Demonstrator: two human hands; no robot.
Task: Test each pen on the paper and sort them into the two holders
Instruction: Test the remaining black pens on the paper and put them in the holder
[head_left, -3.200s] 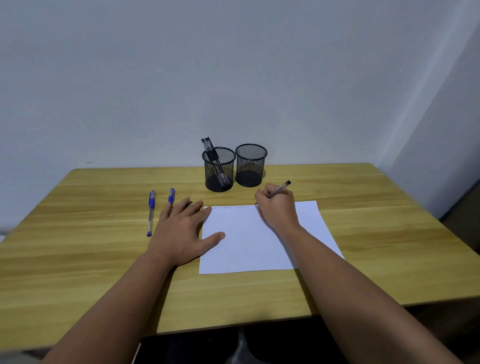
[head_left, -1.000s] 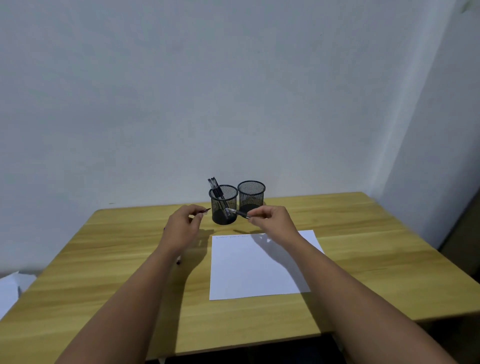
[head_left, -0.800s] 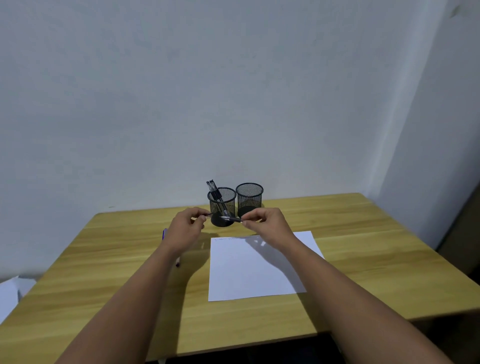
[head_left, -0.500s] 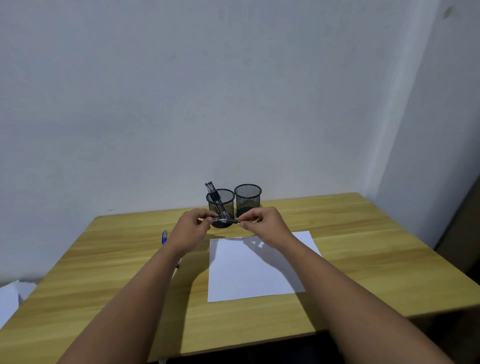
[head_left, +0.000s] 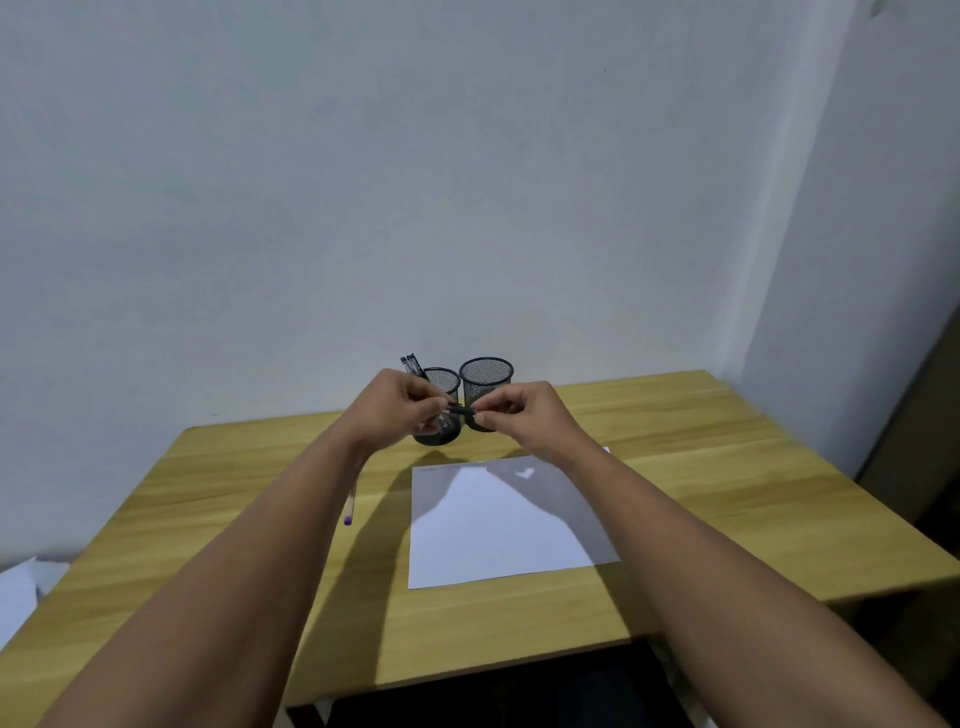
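Observation:
Both my hands are raised in front of the two black mesh holders. My left hand (head_left: 402, 410) and my right hand (head_left: 524, 415) pinch the two ends of a black pen (head_left: 461, 410) held level between them; a cap may sit at the left end, but I cannot tell. The left holder (head_left: 441, 379) holds black pens that stick out at its upper left. The right holder (head_left: 486, 375) looks empty. A white sheet of paper (head_left: 498, 525) lies on the wooden table (head_left: 727, 467) below my right forearm. A blue-tipped pen (head_left: 350, 509) pokes out from under my left forearm.
A grey wall stands right behind the holders, with a corner at the right. White paper (head_left: 18, 597) lies on the floor off the table's left edge. The table's front edge runs under both forearms.
My right hand lifted the black pen off the paper toward the holders. My left hand left the table and came in to grip the pen's other end. The hands have closed together.

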